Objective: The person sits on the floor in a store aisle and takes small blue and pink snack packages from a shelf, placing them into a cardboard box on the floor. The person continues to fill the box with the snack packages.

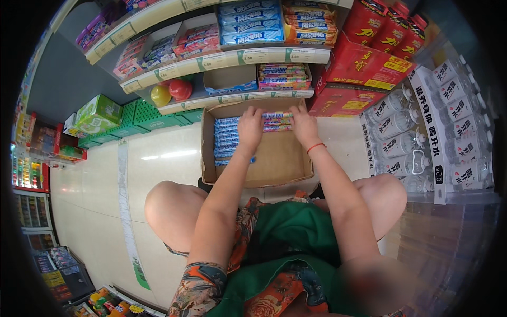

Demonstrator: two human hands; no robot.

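A shallow open cardboard box (282, 158) sits in front of me between my knees, with rows of light-blue candy rolls (225, 138) along its left side. In its back right are pink, multicolored candy rolls (277, 121). My left hand (251, 127) has its fingers closed on the left end of these pink rolls, beside the blue ones. My right hand (302, 127), with a red string on the wrist, grips their right end. The fingertips are partly hidden.
Shelves (222, 55) of packaged sweets rise behind the box, holding a half-empty blue tray (229, 79). Red cartons (359, 74) and water jugs (391, 137) stand at the right, green crates (145, 119) and a green-white carton (97, 116) at the left, on a tiled floor (95, 201).
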